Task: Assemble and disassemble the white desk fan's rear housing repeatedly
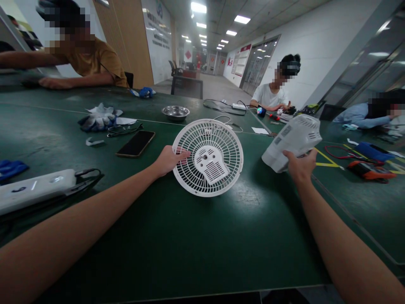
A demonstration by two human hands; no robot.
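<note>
My left hand (169, 160) grips the left rim of a round white fan grille (186, 179), its thumb lying over the bars. The grille is tilted up toward me and has a vented plate (215, 169) at its centre. Over on the right, my right hand (300, 166) is wrapped round a white plastic housing (287, 139) with vent slots at its upper end. That housing is held at a slant, apart from the grille. The fingers behind it are partly hidden.
On the green table (196, 245) lie a phone (136, 143), blue-and-white gloves (99, 118), a metal bowl (175, 112) and a white device with a cable (41, 188). An orange multimeter (373, 170) is at right. Several people sit around the table.
</note>
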